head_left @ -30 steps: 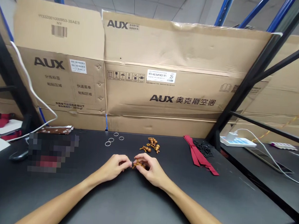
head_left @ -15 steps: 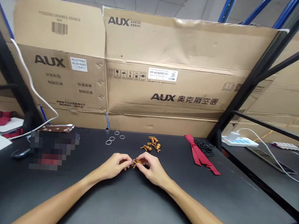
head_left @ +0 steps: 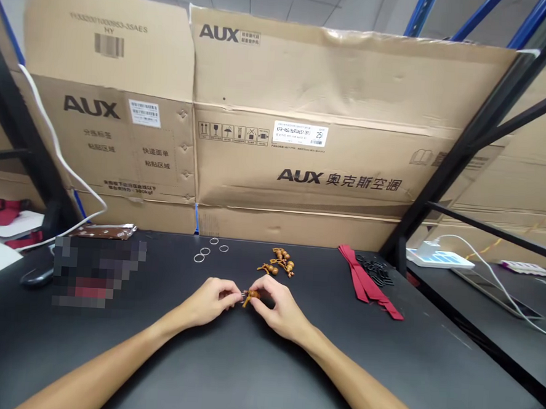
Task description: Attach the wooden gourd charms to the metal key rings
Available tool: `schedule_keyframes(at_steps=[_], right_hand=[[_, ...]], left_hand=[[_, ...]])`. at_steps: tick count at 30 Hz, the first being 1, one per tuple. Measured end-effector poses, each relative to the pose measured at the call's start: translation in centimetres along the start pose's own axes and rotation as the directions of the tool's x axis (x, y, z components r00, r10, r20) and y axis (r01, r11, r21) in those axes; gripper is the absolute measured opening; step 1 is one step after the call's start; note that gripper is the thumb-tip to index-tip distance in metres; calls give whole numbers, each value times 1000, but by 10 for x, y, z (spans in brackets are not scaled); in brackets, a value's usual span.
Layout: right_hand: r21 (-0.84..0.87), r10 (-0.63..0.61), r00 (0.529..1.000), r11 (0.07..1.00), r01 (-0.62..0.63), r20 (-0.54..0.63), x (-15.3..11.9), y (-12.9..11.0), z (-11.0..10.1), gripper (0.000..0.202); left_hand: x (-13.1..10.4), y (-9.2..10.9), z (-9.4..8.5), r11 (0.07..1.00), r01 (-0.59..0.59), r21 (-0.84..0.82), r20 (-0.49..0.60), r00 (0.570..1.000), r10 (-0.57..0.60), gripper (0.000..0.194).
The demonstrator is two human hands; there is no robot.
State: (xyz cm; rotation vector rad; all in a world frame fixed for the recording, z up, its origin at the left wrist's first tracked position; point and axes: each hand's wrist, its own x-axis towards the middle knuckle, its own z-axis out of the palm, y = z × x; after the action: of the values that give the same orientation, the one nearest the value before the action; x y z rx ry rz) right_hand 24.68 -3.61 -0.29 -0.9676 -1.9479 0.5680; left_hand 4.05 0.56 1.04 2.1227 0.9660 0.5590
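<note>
My left hand (head_left: 211,302) is closed in a pinch on a small metal ring (head_left: 244,295), of which only a sliver shows. Between the thumb and fingers of my right hand (head_left: 279,308) is a brown wooden gourd pendant (head_left: 252,296) with an orange-brown cord. Both sets of fingertips almost meet just above the black table (head_left: 245,363), and the ring lies against the pendant's cord end. Whether the ring passes through the cord I cannot tell. Beyond my hands lie several similar gourd pendants (head_left: 289,266) and, further left, several loose silver rings (head_left: 199,258).
Red ribbon strips (head_left: 365,285) and a pile of black clasps (head_left: 380,274) lie at the right. A brown packet (head_left: 102,231), a black mouse (head_left: 37,277) and a white cable (head_left: 63,161) are on the left. Large cardboard sheets (head_left: 308,89) stand behind the table, between dark metal posts.
The pendant has turned slightly in my right fingers, and its cord end hangs a little more visibly. Both hands stay almost in place; the view has shifted slightly.
</note>
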Motion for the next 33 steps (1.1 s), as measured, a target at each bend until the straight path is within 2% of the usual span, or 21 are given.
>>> schedule_keyframes(at_steps=[6,16,21,24,29,33], right_hand=[[30,-22,1000,999,22,10,0,-2,1,10],[-55,-130,991,990,130,8,0,4,10,16],[-72,-117,993,991,117,6,-1,6,11,17],[-64,-113,994,992,113,1,-1,8,11,17],[-48,-76,997,996,76,-14,-1,9,11,15],[-41,-70,997,997,70,-8,-1,7,11,15]], left_hand=[[1,-2,1,999,20,-40,8,1000,-20,33],[0,-2,2,992,-3,-129,20,1000,6,33],[0,-2,1,996,-67,-65,-7,998,67,30],[0,-2,-1,992,-94,-83,18,995,96,28],[-3,0,-2,985,-67,-162,89,993,82,24],[-3,-2,0,987,-57,-153,64,996,68,25]])
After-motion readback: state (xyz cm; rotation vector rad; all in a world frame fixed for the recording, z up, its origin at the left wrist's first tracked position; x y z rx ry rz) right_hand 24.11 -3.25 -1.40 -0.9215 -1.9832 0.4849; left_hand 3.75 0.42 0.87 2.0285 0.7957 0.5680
